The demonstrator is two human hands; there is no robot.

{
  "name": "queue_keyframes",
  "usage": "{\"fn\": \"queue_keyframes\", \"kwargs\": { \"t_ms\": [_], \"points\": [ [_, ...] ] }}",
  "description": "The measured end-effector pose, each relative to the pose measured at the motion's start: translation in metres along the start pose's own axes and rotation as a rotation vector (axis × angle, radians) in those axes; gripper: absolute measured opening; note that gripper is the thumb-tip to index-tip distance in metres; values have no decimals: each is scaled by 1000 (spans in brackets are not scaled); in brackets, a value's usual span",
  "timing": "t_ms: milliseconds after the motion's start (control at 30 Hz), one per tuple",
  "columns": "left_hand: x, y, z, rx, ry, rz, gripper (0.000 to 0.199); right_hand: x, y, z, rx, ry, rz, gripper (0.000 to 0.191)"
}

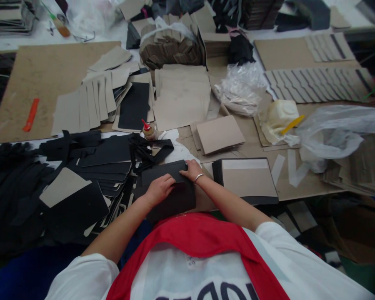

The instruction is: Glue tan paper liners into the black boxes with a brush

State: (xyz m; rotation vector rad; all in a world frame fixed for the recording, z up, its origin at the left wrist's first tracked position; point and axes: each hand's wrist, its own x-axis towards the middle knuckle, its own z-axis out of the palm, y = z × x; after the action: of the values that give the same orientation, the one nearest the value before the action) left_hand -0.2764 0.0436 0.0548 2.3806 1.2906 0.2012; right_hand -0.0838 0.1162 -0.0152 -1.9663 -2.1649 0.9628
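A black sheet-like cover piece (175, 202) lies before me at the table's front edge, with what looks like a folded panel along its far side. My left hand (161, 189) is closed, its fingertips pinching the piece near its middle. My right hand (192, 170) grips the far right corner, thumb over the top. What lies under the fingers is hidden. Beyond the left hand is a tangle of black strips (148, 152), with a small red-capped glue bottle (149, 131) behind it. Right of my right hand sits a stack of black-edged grey board pieces (248, 179).
Black panels (104, 173) and a heap of black fabric (9, 187) crowd the left. Grey boards (183, 96) spread across the middle. A clear plastic bag (337, 129) and a white container with a yellow handle (283, 116) stand right. An orange tool (31, 114) lies far left.
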Motion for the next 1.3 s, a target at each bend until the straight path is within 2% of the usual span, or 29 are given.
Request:
{"fn": "queue_keyframes", "kwargs": {
  "t_ms": [100,233,300,433,600,733,800,900,1000,1100,1300],
  "points": [
    [4,-5,3,-2,22,64,10,7,-1,-1,8,12,7,44],
    [1,-11,11,11,87,125,12,2,-2,2,89,18,-34,28],
    [-1,-13,15,14,107,131,13,-2,-3,4,135,10,-32,32],
    [2,-18,18,2,117,117,12,4,-4,3,128,-14,15,53],
    [6,-19,19,39,120,148,13,19,-3,-5,74,-93,32,40],
    [-1,-17,19,82,185,205,17,15,1,-9,215,-137,99,36],
    [-5,-16,16,91,217,222,20,5,1,-12,352,-108,67,33],
    [-10,-15,9,83,206,220,23,-19,0,-21,450,-2,-78,26],
    [-14,-12,1,68,166,221,22,-46,-5,-29,379,137,-218,19],
    [-18,-9,-5,31,149,199,21,-68,-9,-33,329,210,-286,19],
    [-21,-1,-11,26,206,65,14,-94,-17,-31,304,333,-386,14]
  ]
}}
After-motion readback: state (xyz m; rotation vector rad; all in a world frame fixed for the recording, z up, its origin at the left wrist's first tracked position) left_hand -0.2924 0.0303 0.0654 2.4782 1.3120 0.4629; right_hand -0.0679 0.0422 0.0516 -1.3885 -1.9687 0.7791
